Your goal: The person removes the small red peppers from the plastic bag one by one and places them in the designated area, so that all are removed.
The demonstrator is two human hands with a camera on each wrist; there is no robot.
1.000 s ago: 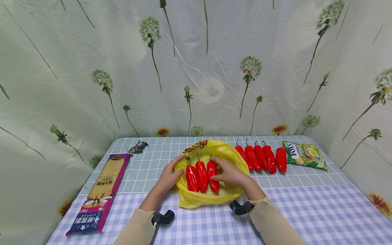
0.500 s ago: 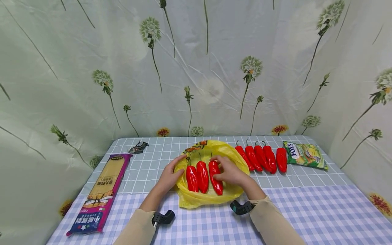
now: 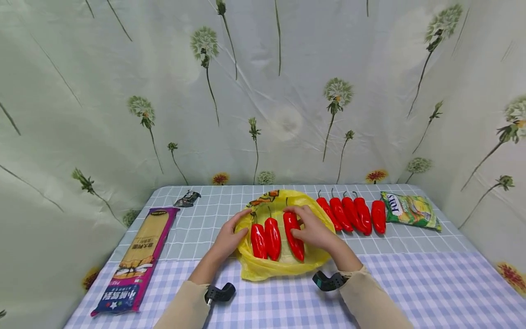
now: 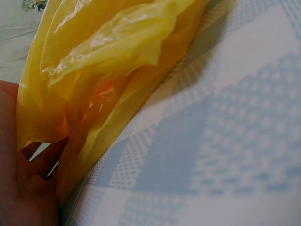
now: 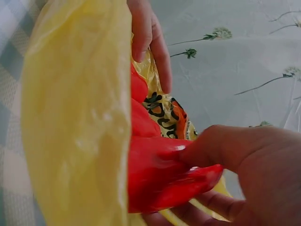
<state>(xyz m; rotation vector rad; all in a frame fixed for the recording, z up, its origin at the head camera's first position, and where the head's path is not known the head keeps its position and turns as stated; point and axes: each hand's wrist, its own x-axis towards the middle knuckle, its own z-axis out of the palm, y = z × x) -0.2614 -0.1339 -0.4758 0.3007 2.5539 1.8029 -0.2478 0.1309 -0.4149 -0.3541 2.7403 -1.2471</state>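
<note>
A yellow plastic bag [image 3: 267, 273] lies wide open in the middle of the table, its mouth facing me. Its left side is held by my left hand [image 3: 227, 236], whose thumb and fingers spread along the rim. Inside, two red chili peppers [image 3: 273, 240] lie side by side on the left. My right hand [image 3: 315, 230] grips a third red chili pepper [image 3: 295, 242], slightly tilted, at the right of the bag. In the right wrist view, thumb and fingers [image 5: 211, 146] pinch that pepper's glossy body, while the yellow plastic hides one end of it.
Several more red peppers [image 3: 347, 212] lie in a row behind the bag on the right. Beside them is a green Fox's packet [image 3: 412, 210]. A long purple pasta package [image 3: 137, 256] lies at the left, with a small black wrapper [image 3: 187, 198] behind it.
My right hand has shifted the right-hand pepper rightward, widening the space between it and the two others. My left hand stays at the bag's left side.
</note>
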